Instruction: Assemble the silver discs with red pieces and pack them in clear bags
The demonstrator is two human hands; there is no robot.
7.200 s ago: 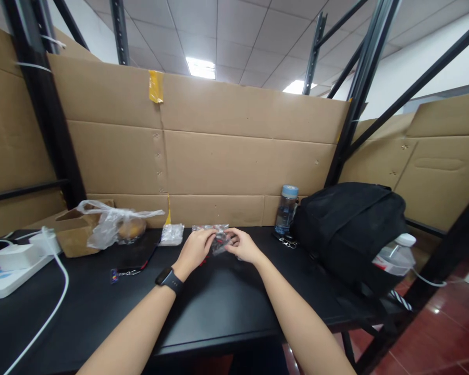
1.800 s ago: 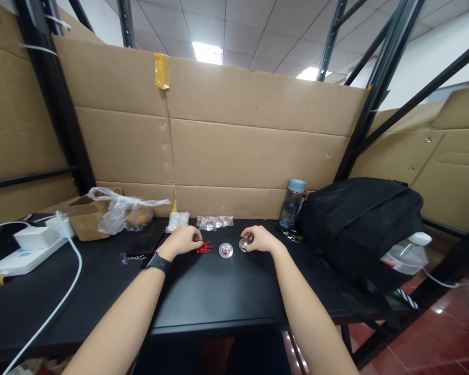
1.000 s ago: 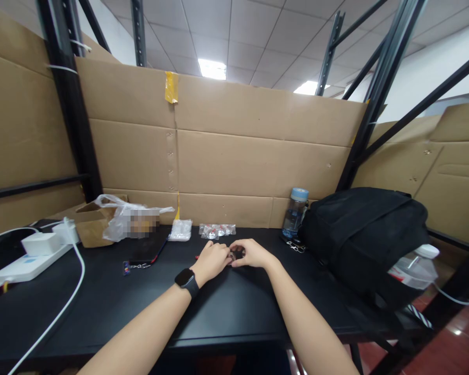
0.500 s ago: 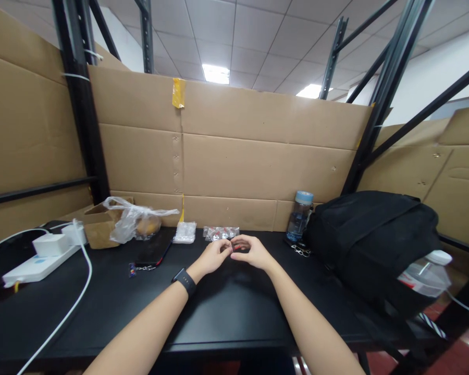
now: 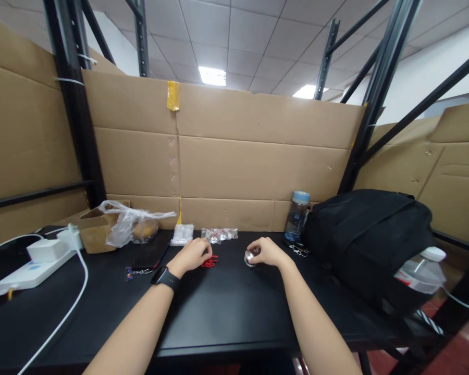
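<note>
My left hand (image 5: 192,255), a dark smartwatch on its wrist, is low over the black table with fingers curled down. Its fingertips meet a small bundle of red string (image 5: 210,261). To the right, my right hand (image 5: 269,252) pinches a small, clear, shiny round container (image 5: 250,257) between thumb and fingers, at the tabletop. What the container holds cannot be made out. Behind both hands lies a strip of clear packets (image 5: 219,235) with bits of red in them. A white packet (image 5: 183,235) sits just left of that strip.
Left on the black table (image 5: 222,317) are a white power strip (image 5: 35,271) with cables, a cardboard box (image 5: 97,232), a plastic bag (image 5: 135,224) and a dark phone-like object (image 5: 150,256). At right stand a blue-lidded bottle (image 5: 296,216) and a black backpack (image 5: 367,245). Cardboard walls enclose the back.
My hands were together in the middle and have moved apart. The red string now shows under my left hand on the table, and the round container shows in my right hand.
</note>
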